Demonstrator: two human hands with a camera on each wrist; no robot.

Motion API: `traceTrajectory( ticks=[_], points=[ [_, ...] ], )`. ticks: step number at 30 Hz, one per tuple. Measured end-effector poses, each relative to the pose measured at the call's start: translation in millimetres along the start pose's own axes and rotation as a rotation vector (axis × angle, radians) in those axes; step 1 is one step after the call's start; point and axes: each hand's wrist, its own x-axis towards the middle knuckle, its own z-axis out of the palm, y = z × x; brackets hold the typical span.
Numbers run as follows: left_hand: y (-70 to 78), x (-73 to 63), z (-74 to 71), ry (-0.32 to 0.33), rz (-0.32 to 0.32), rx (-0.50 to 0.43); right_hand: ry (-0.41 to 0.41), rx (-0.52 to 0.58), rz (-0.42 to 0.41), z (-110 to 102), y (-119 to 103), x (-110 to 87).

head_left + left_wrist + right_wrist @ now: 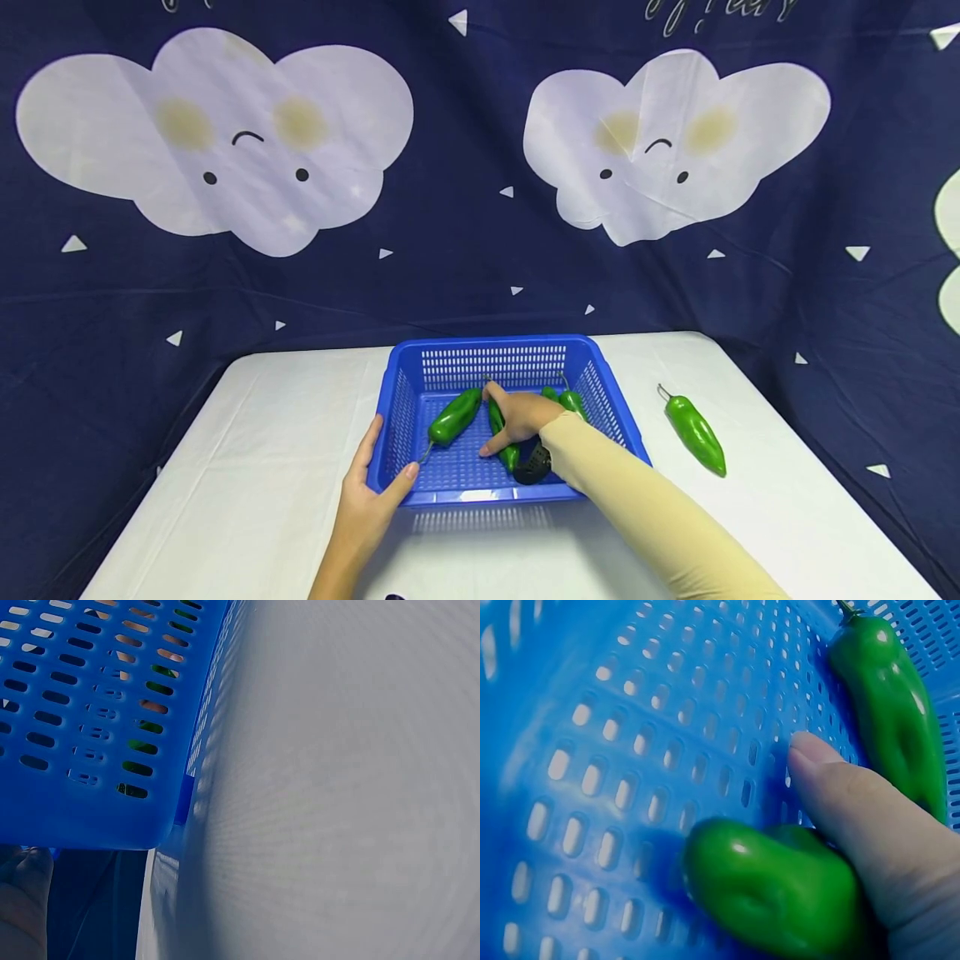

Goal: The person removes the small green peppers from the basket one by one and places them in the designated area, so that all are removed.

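Observation:
A blue slotted plastic basket [491, 495] sits on the white table in the head view. My left hand [365, 504] grips its front left corner, thumb over the rim and fingers along the outer side. Inside the basket my right hand [525, 414] holds a green pepper [510, 458] between thumb and fingers. That pepper [772, 892] shows at the bottom of the right wrist view, beside the thumb. To its left lies another green pepper [455, 417], stem toward the front. More green peppers [572, 402] lie at the basket's right, partly hidden by the right arm.
On the table [270, 467], right of the basket, lies a single green pepper [696, 435]. A dark blue cloth [465, 275] with clouds hangs behind the table. A small dark object [394, 597] shows at the bottom edge.

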Motion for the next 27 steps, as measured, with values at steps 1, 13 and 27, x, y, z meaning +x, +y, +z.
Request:
traceTrajectory(
  ticks=[1, 13, 27],
  points=[
    [0.0, 0.0, -0.1, 0.000, 0.000, 0.000, -0.001, -0.002, 0.001, 0, 0, 0.3],
    [1.0, 0.2, -0.9, 0.005, 0.008, 0.006, -0.013, 0.048, -0.018, -1, 2, 2.3],
    [1.6, 0.0, -0.6, -0.005, 0.000, 0.003, -0.046, 0.447, -0.148, -3, 19, 10.8]
  ],
)
